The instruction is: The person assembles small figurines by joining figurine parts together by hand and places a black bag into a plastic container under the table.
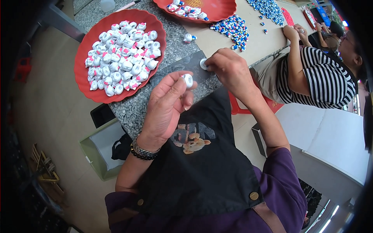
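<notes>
The left hand (pixel 165 105) pinches a figurine head (pixel 188 80); toward two o'clock the right hand (pixel 232 70), grip unclear, touches a white disc (pixel 203 64).

The little white head (pixel 187 80) we hold looks like smooth, glossy plastic, as do the heads (pixel 124 64) piled on the red plate (pixel 79 73) — itself plastic with a soft sheen. Our desk (pixel 173 37) looks like speckled, polished stone, and the dark sheet (pixel 190 62) on it smooth and faintly shiny. We see matt black cloth in the apron (pixel 202 182), metal-looking buttons (pixel 254 195) on it, purple cloth in our shirt (pixel 283 174) — and shiny metal in the bracelet (pixel 143 150).
</notes>
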The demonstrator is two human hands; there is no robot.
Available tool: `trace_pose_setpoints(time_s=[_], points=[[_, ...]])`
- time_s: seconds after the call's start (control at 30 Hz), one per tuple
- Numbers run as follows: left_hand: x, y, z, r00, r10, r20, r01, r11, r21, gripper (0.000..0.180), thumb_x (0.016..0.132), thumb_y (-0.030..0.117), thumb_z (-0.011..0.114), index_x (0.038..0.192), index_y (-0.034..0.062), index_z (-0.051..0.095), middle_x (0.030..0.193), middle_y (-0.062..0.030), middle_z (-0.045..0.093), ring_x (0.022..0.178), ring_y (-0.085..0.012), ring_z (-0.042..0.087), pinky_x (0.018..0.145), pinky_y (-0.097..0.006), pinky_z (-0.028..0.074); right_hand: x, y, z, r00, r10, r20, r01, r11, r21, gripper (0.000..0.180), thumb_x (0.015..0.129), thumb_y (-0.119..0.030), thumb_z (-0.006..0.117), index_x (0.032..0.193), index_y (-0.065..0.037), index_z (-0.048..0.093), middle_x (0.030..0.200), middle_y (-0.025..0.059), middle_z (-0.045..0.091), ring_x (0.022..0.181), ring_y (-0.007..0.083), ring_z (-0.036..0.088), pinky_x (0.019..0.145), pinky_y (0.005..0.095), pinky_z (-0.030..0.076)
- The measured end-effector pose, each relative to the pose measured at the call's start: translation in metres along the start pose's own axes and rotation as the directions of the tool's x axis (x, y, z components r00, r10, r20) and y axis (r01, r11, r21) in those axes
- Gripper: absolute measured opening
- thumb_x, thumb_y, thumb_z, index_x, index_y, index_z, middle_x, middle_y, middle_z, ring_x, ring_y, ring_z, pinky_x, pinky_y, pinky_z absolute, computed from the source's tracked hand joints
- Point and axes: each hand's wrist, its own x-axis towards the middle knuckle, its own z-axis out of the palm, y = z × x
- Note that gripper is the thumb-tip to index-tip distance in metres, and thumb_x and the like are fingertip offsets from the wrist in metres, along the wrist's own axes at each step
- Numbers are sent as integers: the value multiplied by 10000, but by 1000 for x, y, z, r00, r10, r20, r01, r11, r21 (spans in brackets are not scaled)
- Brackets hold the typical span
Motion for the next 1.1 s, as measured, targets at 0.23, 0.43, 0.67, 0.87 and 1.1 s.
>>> trace_pose_setpoints(time_s=[0.23,0.43,0.67,0.87,1.1], points=[[19,-13,9,978,208,14,-207,968,139,312,985,144,596,1238,-14,503,1004,-69,614,749,-90,536,640,-210,420,-7,-16,0,776,619,124,-362,274,891,143,835,1,714,971,43,704,850,80,716,712,91,618,657,256,507],[27,-22,17,948,318,-4,-308,923,231,313,963,122,631,1212,-20,506,926,-49,600,739,-89,543,639,-203,427,-11,-35,4,792,604,88,-268,214,939,101,827,12,727,922,30,701,850,78,708,714,99,626,639,235,506],[25,-23,17,903,425,57,-411,820,398,295,948,80,646,1188,-35,518,901,-50,609,741,-79,547,662,-204,454,-13,-43,-1,840,543,-10,-262,421,868,91,798,41,745,882,37,710,803,61,691,725,101,636,645,238,523],[24,-15,10,842,509,181,-497,598,628,209,903,30,686,1079,-33,595,889,-67,677,804,-83,641,718,-233,522,-15,-45,-6,865,501,19,-311,506,804,122,789,70,733,903,33,712,826,38,640,698,78,591,619,211,482],[29,-2,14,773,564,290,-550,370,749,176,869,1,703,1023,-29,623,792,-82,675,709,-97,656,643,-247,532,-9,-47,-3,889,455,-53,-229,541,809,122,789,70,733,902,31,708,812,20,608,693,72,581,614,215,479]])
